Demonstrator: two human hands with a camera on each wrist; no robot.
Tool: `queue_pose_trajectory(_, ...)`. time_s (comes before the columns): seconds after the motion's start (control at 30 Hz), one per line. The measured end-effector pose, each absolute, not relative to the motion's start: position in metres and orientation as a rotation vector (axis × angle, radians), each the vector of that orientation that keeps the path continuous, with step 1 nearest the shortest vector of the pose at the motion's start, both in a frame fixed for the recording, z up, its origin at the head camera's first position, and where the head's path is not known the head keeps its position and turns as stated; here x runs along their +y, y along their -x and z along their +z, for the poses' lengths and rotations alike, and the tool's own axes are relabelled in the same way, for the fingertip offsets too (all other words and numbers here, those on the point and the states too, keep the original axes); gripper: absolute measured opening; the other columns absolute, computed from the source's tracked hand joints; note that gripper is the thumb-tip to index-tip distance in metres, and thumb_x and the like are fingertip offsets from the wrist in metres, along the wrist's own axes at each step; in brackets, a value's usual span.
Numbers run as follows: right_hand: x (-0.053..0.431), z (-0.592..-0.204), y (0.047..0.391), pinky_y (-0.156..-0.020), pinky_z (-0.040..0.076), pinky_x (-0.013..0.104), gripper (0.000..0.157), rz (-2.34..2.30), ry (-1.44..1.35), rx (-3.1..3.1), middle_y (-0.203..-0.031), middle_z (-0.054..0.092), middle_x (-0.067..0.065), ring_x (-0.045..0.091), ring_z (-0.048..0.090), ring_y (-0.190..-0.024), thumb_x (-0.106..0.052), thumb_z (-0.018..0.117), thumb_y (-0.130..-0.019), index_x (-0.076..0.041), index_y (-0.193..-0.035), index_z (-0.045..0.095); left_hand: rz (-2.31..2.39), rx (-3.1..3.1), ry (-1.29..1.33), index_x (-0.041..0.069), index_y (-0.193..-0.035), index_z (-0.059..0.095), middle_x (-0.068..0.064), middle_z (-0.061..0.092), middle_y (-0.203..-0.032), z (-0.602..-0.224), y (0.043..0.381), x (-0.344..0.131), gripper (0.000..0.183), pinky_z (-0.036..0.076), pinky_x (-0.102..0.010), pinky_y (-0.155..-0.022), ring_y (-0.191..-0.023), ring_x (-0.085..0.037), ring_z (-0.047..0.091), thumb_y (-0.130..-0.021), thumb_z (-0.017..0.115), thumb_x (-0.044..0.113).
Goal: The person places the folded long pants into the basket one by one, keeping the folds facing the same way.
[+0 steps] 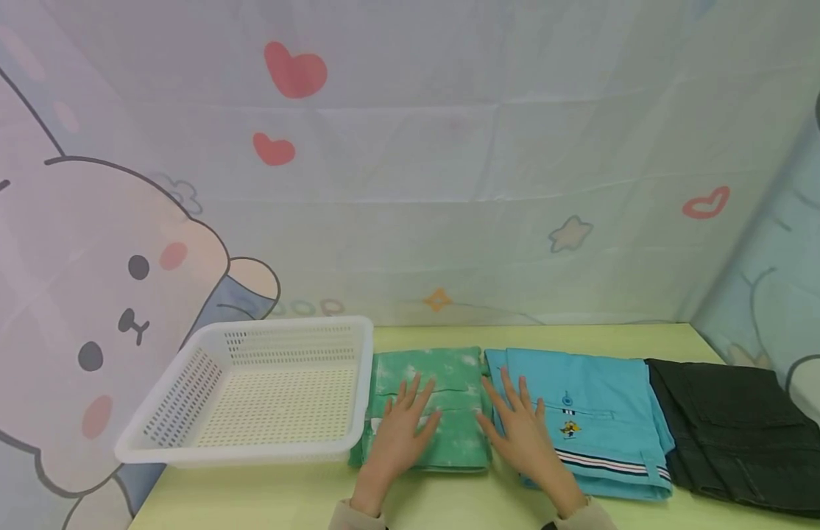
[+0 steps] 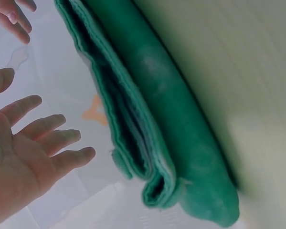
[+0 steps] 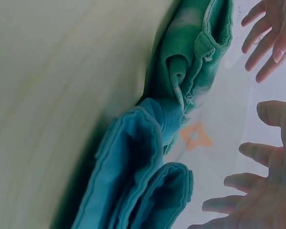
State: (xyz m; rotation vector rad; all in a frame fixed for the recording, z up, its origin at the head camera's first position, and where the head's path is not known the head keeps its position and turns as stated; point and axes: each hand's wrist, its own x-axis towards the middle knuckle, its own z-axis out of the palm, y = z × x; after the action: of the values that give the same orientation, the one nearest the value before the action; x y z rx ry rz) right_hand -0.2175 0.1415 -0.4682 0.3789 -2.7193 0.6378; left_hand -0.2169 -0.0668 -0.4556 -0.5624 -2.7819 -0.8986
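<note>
My left hand [image 1: 400, 434] is held over a folded pair of green tie-dyed pants [image 1: 456, 375], fingers spread. In the left wrist view a gap shows between that hand [image 2: 33, 148] and the layered green cloth [image 2: 133, 105]. My right hand [image 1: 522, 434], also with fingers apart, is above the left edge of folded light-blue pants [image 1: 602, 390] with a button, a small yellow patch and a striped band. The right wrist view shows this hand [image 3: 262, 176] off the cloth, where the blue folds [image 3: 128, 157] meet the green pair. Neither hand holds anything.
A white perforated plastic basket [image 1: 238, 450] stands left of the green pants, with nothing in it. Folded black pants [image 1: 734, 412] lie at the right, against the blue pair. Behind the pale yellow-green table [image 1: 463, 508] hangs a printed cloth backdrop [image 1: 450, 184].
</note>
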Motion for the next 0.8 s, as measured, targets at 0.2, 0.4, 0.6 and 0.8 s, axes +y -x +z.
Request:
queue_pose_trajectory(0.2, 0.1415, -0.4713, 0.2174, -0.090, 0.022, 0.073, 0.057, 0.686, -0.384, -2.697, -0.147, 0.019, 0.015, 0.045, 0.017, -0.132, -0.036, 0.052, -0.088, -0.019, -0.139, 0.033, -0.970, -2.795, 0.563, 0.019, -0.140, 0.030, -0.013, 0.023, -0.146, -0.4532, 0.2145, -0.0676, 0.051, 0.022, -0.060, -0.103, -0.134, -0.038, 0.019, -0.094, 0.042, 0.035)
queue_pose_trajectory(0.4, 0.1385, -0.4733, 0.2165, -0.091, 0.025, 0.070, 0.057, 0.754, -0.390, -2.667, -0.146, 0.021, 0.018, 0.046, 0.020, -0.130, -0.032, 0.053, -0.089, -0.017, -0.139, 0.032, -1.080, -2.753, 0.515, 0.016, -0.138, 0.034, -0.015, 0.027, -0.145, -0.4512, 0.2139, -0.0664, 0.048, 0.025, -0.060, -0.101, -0.133, -0.040, 0.021, -0.094, 0.043, 0.032)
queue_pose_trajectory(0.6, 0.1354, -0.4715, 0.2150, -0.092, 0.030, 0.066, 0.056, 0.858, -0.409, -2.627, -0.145, 0.022, 0.022, 0.048, 0.022, -0.128, -0.026, 0.055, -0.089, -0.015, -0.139, 0.033, -1.169, -2.709, 0.481, 0.011, -0.137, 0.036, -0.016, 0.030, -0.143, -0.4505, 0.2137, -0.0663, 0.046, 0.030, -0.057, -0.100, -0.131, -0.040, 0.025, -0.093, 0.045, 0.026)
queue_pose_trajectory(0.8, 0.1335, -0.4705, 0.2153, -0.088, 0.040, 0.058, 0.056, 0.925, -0.410, -2.633, -0.145, 0.021, 0.022, 0.044, 0.028, -0.128, -0.025, 0.053, -0.090, -0.014, -0.140, 0.030, -1.235, -2.685, 0.461, 0.005, -0.135, 0.037, -0.023, 0.032, -0.140, -0.4518, 0.2148, -0.0672, 0.047, 0.032, -0.055, -0.100, -0.129, -0.041, 0.029, -0.094, 0.044, 0.025)
